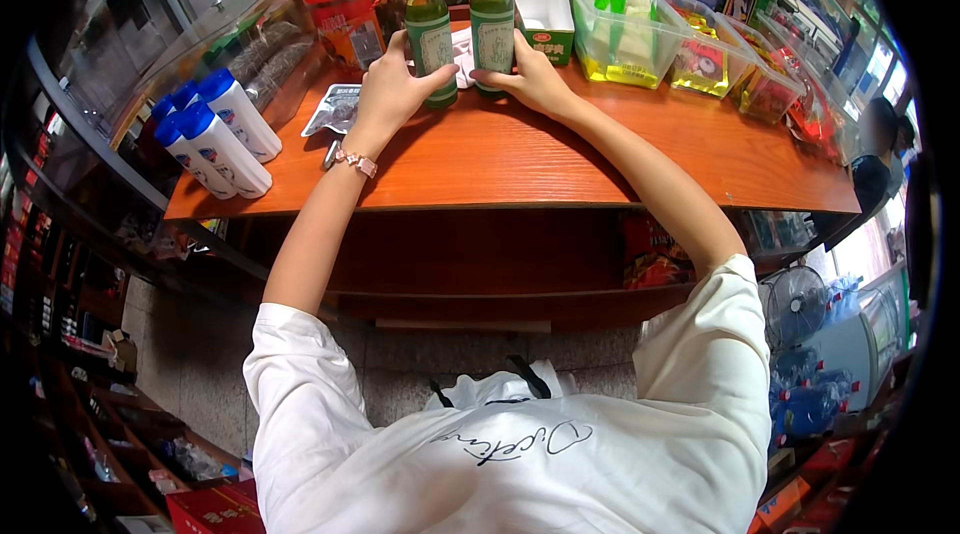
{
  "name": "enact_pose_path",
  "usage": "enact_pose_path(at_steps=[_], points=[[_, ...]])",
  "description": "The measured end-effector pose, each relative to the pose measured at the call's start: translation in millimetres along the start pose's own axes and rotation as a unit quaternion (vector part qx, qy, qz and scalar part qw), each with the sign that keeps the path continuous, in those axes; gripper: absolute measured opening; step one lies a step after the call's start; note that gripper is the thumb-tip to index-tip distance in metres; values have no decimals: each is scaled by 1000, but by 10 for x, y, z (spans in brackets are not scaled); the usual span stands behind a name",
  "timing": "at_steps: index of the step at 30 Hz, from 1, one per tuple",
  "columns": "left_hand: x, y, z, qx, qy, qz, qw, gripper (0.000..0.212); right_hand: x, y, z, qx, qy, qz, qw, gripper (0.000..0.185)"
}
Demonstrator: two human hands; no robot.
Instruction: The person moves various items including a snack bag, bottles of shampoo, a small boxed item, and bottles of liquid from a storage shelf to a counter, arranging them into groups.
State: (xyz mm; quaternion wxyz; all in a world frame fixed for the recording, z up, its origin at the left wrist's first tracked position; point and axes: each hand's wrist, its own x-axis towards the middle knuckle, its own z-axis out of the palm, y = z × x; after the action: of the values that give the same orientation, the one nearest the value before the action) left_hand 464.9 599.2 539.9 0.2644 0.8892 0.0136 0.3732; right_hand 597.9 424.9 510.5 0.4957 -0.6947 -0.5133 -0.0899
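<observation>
Two green glass bottles with pale green labels stand upright side by side on an orange-brown wooden counter (495, 151). My left hand (397, 88) is wrapped around the left bottle (430, 28), its thumb across the lower label. Around the right bottle (491, 13) my right hand (536, 76) is closed in the same way, thumb over the label's bottom. A pale pink cloth (464, 61) shows between and behind the bottles. Beside my left wrist lies a flat packet of dark food (334, 110). My left wrist wears a bracelet (356, 161).
Several white bottles with blue caps (225, 125) stand at the counter's left. Behind are a red-lidded tub (352, 5), an open green-and-white carton (541, 9) and a clear bin (626, 39) of snack packs. A person (874, 151) is at the far right, near a fan (796, 305).
</observation>
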Motion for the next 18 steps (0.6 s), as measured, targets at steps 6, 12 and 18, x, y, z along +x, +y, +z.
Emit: enact_pose_path(at_steps=[6,12,18], points=[[4,15,-1,48,-31,-33,998,67,-8,-24,-11,-5,-1,12,1000,65],[-3,-2,18,25,-25,-16,999,67,-12,-7,-31,-30,-15,30,999,66],[-14,-42,9,32,-17,-15,999,67,-7,-42,-6,-5,-18,40,999,65]])
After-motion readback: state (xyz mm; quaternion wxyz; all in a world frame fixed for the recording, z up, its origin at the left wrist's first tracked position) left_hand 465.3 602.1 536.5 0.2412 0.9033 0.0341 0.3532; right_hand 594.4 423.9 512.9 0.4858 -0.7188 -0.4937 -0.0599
